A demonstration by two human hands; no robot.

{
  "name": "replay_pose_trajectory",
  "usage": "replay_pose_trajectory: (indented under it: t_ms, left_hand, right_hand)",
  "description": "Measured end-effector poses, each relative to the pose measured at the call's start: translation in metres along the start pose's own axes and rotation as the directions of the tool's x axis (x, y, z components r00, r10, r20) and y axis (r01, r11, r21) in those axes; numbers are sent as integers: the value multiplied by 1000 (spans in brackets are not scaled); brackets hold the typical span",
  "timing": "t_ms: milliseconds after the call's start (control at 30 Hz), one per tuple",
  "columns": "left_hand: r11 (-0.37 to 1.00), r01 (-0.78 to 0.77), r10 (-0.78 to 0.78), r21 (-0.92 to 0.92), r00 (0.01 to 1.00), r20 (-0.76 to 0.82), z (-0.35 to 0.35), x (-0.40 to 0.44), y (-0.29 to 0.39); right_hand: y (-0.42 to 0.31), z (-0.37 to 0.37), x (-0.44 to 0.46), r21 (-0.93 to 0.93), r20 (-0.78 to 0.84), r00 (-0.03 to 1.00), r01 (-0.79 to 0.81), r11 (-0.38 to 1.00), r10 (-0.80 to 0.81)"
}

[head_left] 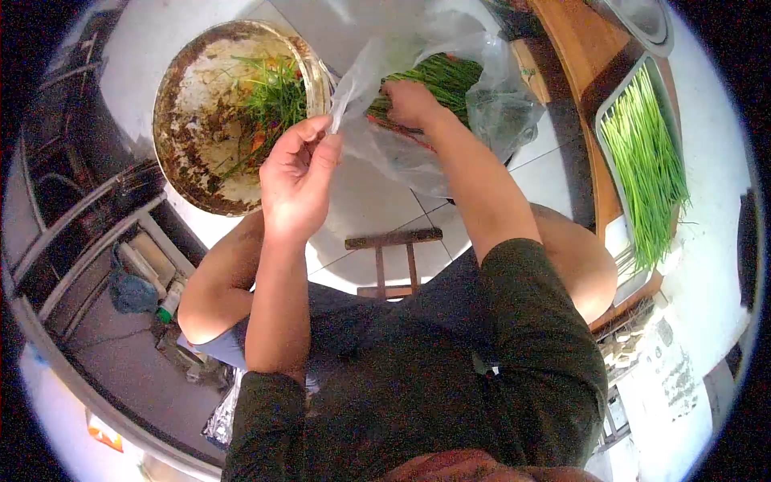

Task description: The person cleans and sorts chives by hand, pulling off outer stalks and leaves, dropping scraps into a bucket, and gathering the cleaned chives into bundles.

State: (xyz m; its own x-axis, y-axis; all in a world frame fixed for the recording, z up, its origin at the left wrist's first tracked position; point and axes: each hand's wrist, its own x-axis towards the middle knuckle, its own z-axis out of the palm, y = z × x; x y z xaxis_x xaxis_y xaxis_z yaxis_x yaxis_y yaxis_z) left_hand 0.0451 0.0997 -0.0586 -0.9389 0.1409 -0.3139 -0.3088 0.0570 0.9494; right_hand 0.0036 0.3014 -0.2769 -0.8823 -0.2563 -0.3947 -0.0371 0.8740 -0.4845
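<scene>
My left hand (299, 173) pinches the gathered edge of a clear plastic bag (499, 112) between thumb and fingers. My right hand (411, 104) is inside the mouth of the bag, with its fingers curled onto a bundle of long green stems (450, 79). Its fingertips are partly hidden among the stems. Something red, like a band or strip, shows along the bundle's lower side. To the left of my left hand stands a round, stained basin (189, 120), in which loose green trimmings (277, 92) lie with some orange bits.
At the right, a metal tray (671, 96) of long, neatly laid green stems (642, 161) rests on a wooden surface (578, 40). A small wooden stool (393, 238) stands on the tiled floor between my legs. Metal shelving (80, 213) is on the left.
</scene>
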Motion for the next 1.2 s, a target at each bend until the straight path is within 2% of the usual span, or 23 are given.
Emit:
replay_pose_trajectory:
  t_ms: [33,133,167,267,367,467,500,600,700,800,833,933,967,1067,1100,1133,1200]
  left_hand:
    - [1000,-1,1,-6,1000,-2,0,0,-1]
    - [1000,3,-3,-17,1000,-7,-1,2,-3]
    - [1000,9,-9,-14,1000,-9,0,3,-2]
    - [1000,1,-1,-4,1000,-5,-1,4,0]
    - [1000,-14,14,-10,1000,-11,-2,4,1]
    - [1000,-5,4,-23,1000,-30,-5,4,-1]
    - [1000,1,-2,-30,999,-35,-4,4,-2]
    - [1000,-15,15,-5,1000,25,-3,5,-3]
    - [998,-23,22,56,1000,14,-1,5,1]
    - [997,27,-25,77,1000,-18,2,5,3]
    - [994,40,-38,101,999,-16,3,5,5]
    - [987,68,-68,145,998,-4,3,3,8]
    - [986,66,-68,150,998,8,2,3,3]
    - [974,45,-54,223,998,34,1,3,7]
    - [967,35,-45,253,998,35,1,4,9]
    - [969,22,-33,246,999,40,-1,3,10]
    - [969,-6,-10,246,998,66,-6,2,12]
  right_hand:
    - [1,-6,0,20,23,1000,-16,1000,16]
    - [9,-4,-3,210,-121,986,-88,974,115]
    - [11,-2,-1,272,-112,984,-105,956,140]
    - [7,-1,2,60,125,989,-87,994,79]
    - [6,0,2,-24,78,997,1,1000,1]
    - [9,-9,-4,247,24,969,-244,938,246]
    - [14,-7,-8,361,-64,955,-250,898,291]
    - [22,5,-8,339,-297,913,-172,925,279]
    - [30,-15,-13,460,-335,881,-156,874,333]
    - [18,-36,-25,358,-200,924,-240,902,325]
    - [22,-36,-26,313,-220,933,-208,927,284]
    - [4,-90,-52,570,-319,797,-271,776,513]
    - [6,-90,-55,568,-463,733,-187,802,499]
    - [0,-111,-81,346,-442,876,-32,938,193]
    - [0,-124,-86,395,-591,758,-25,918,275]
    - [-1,-137,-89,616,-545,712,-17,787,442]
    - [-5,-145,-106,243,-454,852,-162,956,260]
